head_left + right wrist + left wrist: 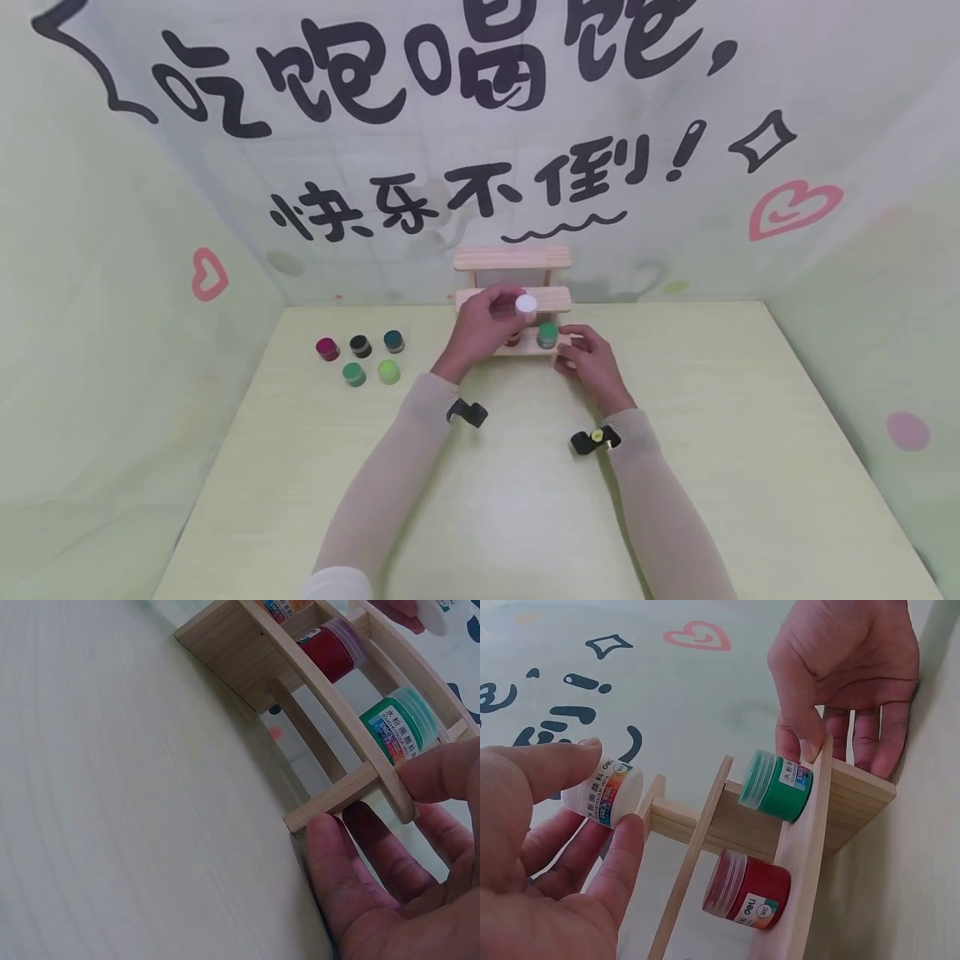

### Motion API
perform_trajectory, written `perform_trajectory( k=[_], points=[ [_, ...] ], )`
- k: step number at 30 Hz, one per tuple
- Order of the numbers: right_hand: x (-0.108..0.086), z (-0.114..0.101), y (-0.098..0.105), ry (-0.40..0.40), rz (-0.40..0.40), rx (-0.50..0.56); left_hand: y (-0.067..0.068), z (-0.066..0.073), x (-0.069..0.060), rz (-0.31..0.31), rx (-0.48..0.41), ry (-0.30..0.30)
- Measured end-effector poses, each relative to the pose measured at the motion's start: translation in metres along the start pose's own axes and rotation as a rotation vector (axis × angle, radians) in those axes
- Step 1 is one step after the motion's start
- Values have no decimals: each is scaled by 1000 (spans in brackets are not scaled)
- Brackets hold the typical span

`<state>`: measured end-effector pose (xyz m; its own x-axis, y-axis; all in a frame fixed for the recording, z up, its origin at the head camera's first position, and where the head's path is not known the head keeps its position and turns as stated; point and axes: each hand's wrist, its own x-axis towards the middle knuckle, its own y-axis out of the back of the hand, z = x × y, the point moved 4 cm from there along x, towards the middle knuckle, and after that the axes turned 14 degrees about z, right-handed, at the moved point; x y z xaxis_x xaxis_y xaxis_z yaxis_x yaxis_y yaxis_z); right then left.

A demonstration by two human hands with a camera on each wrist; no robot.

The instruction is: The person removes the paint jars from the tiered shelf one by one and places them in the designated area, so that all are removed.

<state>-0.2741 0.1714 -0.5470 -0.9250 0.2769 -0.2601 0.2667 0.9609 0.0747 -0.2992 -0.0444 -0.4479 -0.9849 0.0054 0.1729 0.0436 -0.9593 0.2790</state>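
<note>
In the left wrist view the left hand (pixel 547 847) pinches a white paint jar (pixel 606 791) between thumb and fingers, off the shelves and close to the wooden rack (pixel 682 900). A green jar (pixel 772 786) and a red jar (pixel 748 889) stand on the rack's lowest shelf. From the head view, the white jar (pixel 526 306) is held by the left hand (pixel 483 325) in front of the middle shelf. The right hand (pixel 405 877) grips the right end of the lowest shelf (pixel 341 724), thumb beside the green jar (pixel 400 726). Another jar (pixel 283 607) is partly visible beyond the red one.
On the table's left part (pixel 262 467) stand several jars: magenta (pixel 327 348), black (pixel 361 346), teal (pixel 393 341), green (pixel 354 373) and light green (pixel 387 371). A printed cloth (pixel 420 150) hangs right behind the rack, with cloth walls at both sides.
</note>
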Motion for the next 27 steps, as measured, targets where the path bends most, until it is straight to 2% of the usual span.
perform_trajectory(
  k=[9,15,22,27],
  points=[
    [0,2,-2,-5,3,-8,16,-10,-15,13,14,8],
    [-1,1,-2,4,2,-8,28,-17,-25,-1,-25,12],
    [-1,0,-1,-3,0,-4,43,-26,-35,20,-10,12],
    [0,1,0,-3,2,-8,53,-34,-40,17,-36,24]
  ],
)
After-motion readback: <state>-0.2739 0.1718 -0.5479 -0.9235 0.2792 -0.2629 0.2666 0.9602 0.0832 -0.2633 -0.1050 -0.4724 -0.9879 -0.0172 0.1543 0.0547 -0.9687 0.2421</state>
